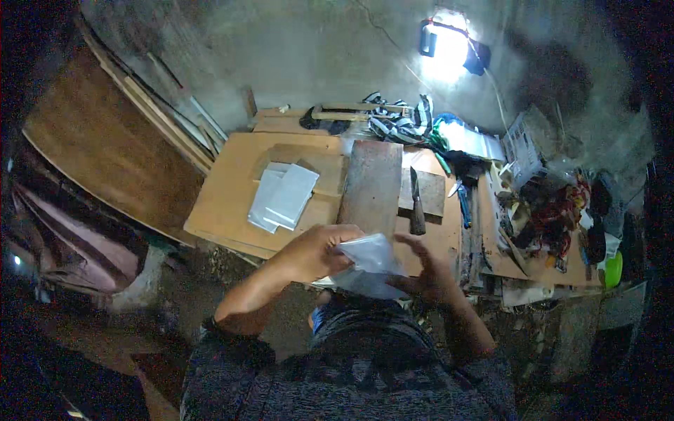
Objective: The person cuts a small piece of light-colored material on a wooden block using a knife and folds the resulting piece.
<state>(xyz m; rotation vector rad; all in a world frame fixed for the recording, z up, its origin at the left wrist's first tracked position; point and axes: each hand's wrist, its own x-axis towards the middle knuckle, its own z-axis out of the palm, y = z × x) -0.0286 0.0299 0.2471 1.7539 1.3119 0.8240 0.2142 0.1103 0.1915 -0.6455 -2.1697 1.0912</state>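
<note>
Whitish, translucent, crumpled plastic sheeting, its long axis unclear, sits at three o'clock from the left hand, whose fingers pinch its edge, and at nine o'clock from the equally near, loosely spread right hand, contact uncertain.

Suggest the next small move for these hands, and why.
Perhaps close the right hand on the translucent plastic bag's right side: the left hand grips its left side, while the right hand's upper fingers look open beside it.
</note>
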